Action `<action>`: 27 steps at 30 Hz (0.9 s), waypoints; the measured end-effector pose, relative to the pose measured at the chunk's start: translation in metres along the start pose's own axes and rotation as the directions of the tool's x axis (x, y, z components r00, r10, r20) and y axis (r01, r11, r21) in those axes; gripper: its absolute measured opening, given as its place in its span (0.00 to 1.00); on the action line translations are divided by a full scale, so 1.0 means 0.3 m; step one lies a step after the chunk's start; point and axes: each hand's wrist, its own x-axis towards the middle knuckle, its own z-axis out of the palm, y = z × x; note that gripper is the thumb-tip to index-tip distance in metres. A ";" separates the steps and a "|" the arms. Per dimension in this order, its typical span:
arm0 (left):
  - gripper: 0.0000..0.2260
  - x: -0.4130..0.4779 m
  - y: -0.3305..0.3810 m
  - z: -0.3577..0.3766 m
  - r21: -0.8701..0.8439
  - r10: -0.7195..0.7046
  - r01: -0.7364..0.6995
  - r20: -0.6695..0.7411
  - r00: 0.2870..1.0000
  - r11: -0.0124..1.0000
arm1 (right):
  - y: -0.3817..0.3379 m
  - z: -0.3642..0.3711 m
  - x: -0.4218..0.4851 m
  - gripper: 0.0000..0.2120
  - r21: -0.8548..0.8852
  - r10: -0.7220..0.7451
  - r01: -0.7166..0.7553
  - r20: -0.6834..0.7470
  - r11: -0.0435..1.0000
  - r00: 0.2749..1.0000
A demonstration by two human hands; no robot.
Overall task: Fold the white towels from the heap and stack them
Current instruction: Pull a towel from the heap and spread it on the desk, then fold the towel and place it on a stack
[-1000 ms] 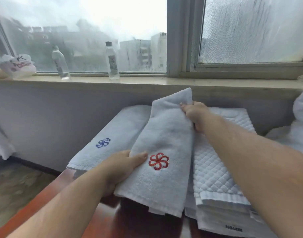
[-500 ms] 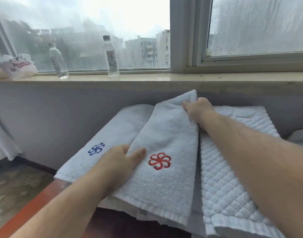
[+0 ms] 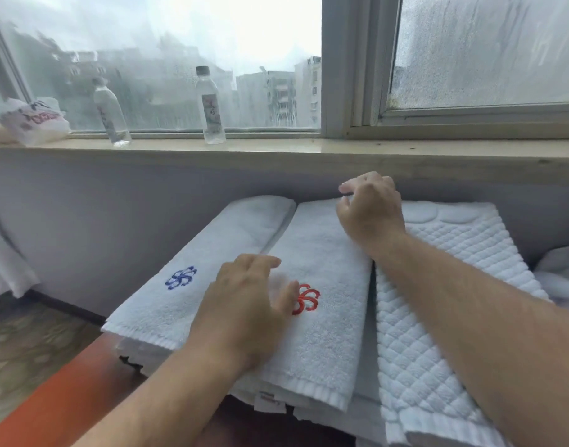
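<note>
A folded white towel with a red flower logo lies flat on the middle stack. My left hand rests on its near part beside the logo, fingers relaxed. At the towel's far end, my right hand hovers with loosely bent fingers that hold nothing. On the left lies a folded white towel with a blue logo, topping its own stack. A white quilted mat lies folded to the right, partly under my right forearm. Part of the loose white heap shows at the far right.
The stacks sit on a reddish-brown table against a grey wall under a window sill. Two clear water bottles and a white plastic bag stand on the sill. Patterned floor lies at the left.
The red-logo towel, held tilted over the stacks before, now lies flat on the middle stack. My right hand has let go of its far corner. My left hand has flattened onto it.
</note>
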 end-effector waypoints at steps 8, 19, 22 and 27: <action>0.51 -0.036 0.030 0.064 0.059 -0.060 0.047 0.259 0.964 0.997 | -0.008 0.032 -0.019 0.33 -0.238 0.049 0.112 0.580 0.965 0.813; 0.54 -0.031 0.020 0.122 0.042 -0.077 0.070 0.190 0.979 0.997 | 0.003 0.085 0.002 0.34 -0.306 0.101 0.142 0.657 0.942 0.747; 0.54 -0.021 0.016 0.139 0.018 -0.085 0.083 0.174 0.981 0.996 | 0.008 0.093 0.003 0.34 -0.302 0.105 0.136 0.662 0.944 0.743; 0.53 0.005 0.032 0.107 0.031 -0.108 0.104 0.252 0.962 0.994 | -0.018 0.014 -0.040 0.26 -0.256 0.046 0.126 0.574 0.958 0.817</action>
